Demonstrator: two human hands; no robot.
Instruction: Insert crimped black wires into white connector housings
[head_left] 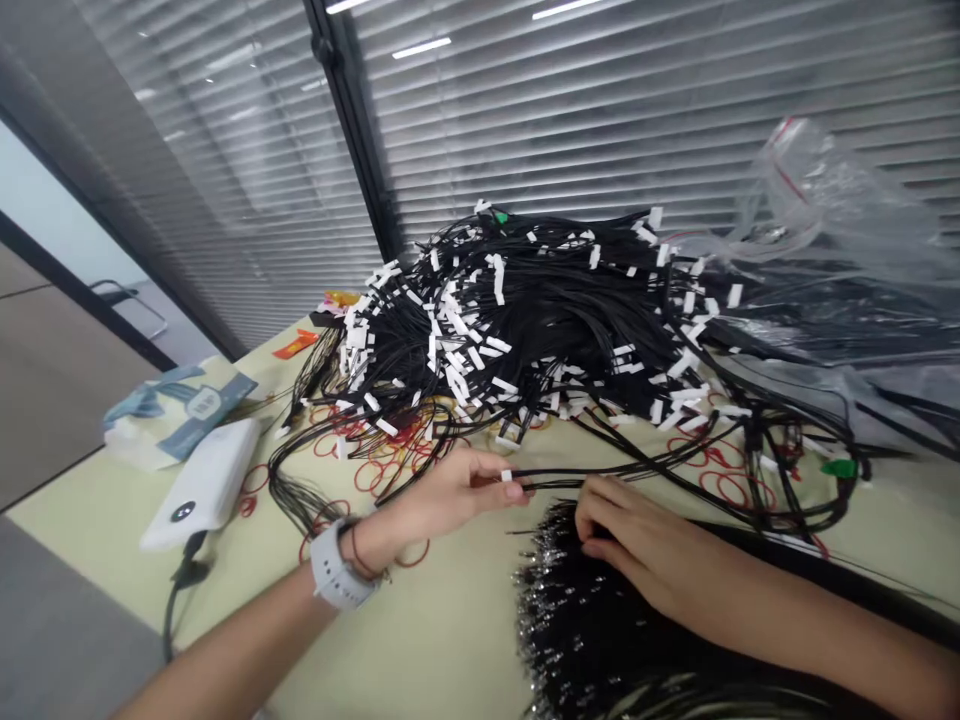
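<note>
Between the thumb and fingers of my left hand (476,485) is the end of a thin black cable (559,472), with a small white tag (507,476) at the fingertips. The cable runs off to the right. My right hand (626,525) has its fingers curled and pressed together over the near bundle of black wires (600,630), whose silvery tips fan out to the left. What those fingers hold, if anything, is hidden. Behind both hands rises a big heap of black cables (555,320) with many white tags.
Red rubber bands (367,475) lie scattered on the pale table (420,640). At the left are a white power bank (206,485) with a plugged-in cord and a tissue pack (180,410). Clear plastic bags (840,220) stand at the back right, before the window blinds.
</note>
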